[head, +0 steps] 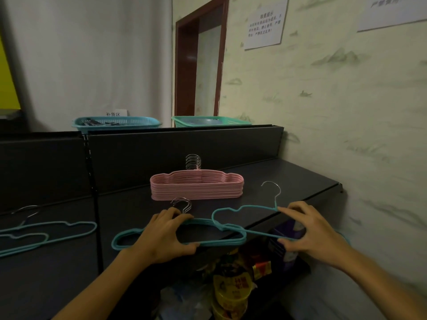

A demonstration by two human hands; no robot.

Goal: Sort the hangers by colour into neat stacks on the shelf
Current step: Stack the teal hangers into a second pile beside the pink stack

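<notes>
A neat stack of pink hangers [196, 187] lies on the dark shelf [288, 179], hooks pointing to the back. In front of it, at the shelf's front edge, sits a small stack of teal hangers [215, 242]. My left hand [161, 236] grips this stack, fingers over the top bar and thumb under the bottom bar. My right hand [309, 232] holds a single teal hanger [233, 212] tilted above the stack's right end, its hook up. Loose teal hangers [57, 229] lie on the shelf section to the left.
Behind the shelf's back panel stand a blue basket [115, 122] and a green basket [208, 121]. A patterned wall runs along the right. Below the shelf edge sit packaged snacks [233, 285] and a purple box [288, 229].
</notes>
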